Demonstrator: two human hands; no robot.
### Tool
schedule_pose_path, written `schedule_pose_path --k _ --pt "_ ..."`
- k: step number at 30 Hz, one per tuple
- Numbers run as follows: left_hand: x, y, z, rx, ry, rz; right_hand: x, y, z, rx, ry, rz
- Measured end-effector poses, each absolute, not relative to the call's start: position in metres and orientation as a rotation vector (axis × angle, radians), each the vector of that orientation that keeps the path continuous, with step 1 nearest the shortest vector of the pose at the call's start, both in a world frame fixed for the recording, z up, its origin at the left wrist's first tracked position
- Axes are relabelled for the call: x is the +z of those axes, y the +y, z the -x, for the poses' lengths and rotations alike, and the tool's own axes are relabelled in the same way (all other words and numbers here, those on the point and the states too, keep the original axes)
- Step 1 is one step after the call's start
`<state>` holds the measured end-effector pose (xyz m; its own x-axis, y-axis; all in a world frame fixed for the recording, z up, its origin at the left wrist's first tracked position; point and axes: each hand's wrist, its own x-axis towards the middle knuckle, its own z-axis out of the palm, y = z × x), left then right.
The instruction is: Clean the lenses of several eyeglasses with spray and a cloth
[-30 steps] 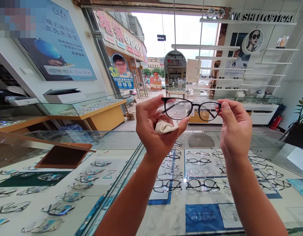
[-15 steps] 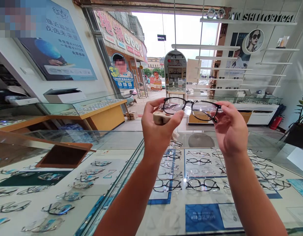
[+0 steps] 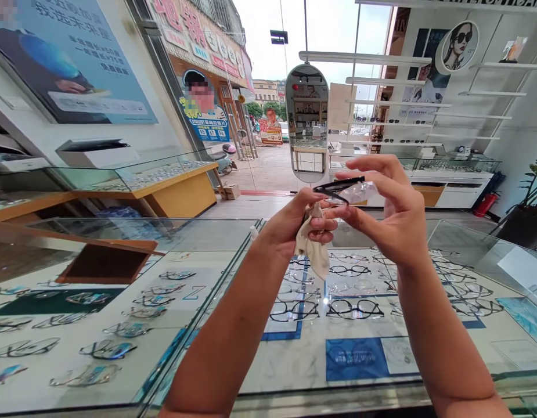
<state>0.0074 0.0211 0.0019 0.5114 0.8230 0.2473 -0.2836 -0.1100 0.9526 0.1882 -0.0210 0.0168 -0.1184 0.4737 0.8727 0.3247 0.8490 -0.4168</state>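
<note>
a: first entry, the grip?
b: left hand (image 3: 294,220), closed: thumb and fingers pinch one end of the black eyeglasses (image 3: 338,187), with a cream cloth (image 3: 315,247) bunched in the fingers. right hand (image 3: 394,203), half open, curved round the other end; whether it presses there, cannot tell.
a: make and form?
b: eyeglasses, thin glossy black rims, seen nearly edge-on, held in the air above the counter (image 3: 285,371). cloth, soft, matt, creased, hanging to a point.
a: surroundings?
b: below, under clear glass, rows of spectacle frames (image 3: 355,307), partly covered by the forearms; a blue-and-white card (image 3: 356,358) nearer the wearer. to the left, a brown box (image 3: 107,261). beyond, a tall round-ended mirror (image 3: 307,125).
a: edges and room?
b: a glass seam (image 3: 202,316) runs lengthwise left of the displayed rows. open air round both hands; bare floor (image 3: 251,204) past the counter.
</note>
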Motion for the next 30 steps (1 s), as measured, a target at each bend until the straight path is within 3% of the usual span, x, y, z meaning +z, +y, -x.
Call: schedule_pose_path --k 6,14,23,26,30 --pt "-0.003 0.03 -0.008 1.11 0.619 -1.402 0.015 -0.015 -0.189 0.172 -1.741 0.604" --pt "-0.005 0.035 -0.009 0.744 0.356 -1.086 0.014 -0.001 -0.192 0.138 -1.807 0.464" --pt "-0.003 0.03 -0.022 0.84 0.573 -1.238 0.012 0.007 -0.193 0.183 -1.805 0.496" --pt "0.005 0.028 -0.017 1.07 0.728 -1.307 0.015 0.004 -0.2 0.148 -1.758 0.541" --pt "0.027 0.014 0.013 1.665 0.785 -1.231 0.013 0.01 -0.216 -0.003 -1.791 0.784"
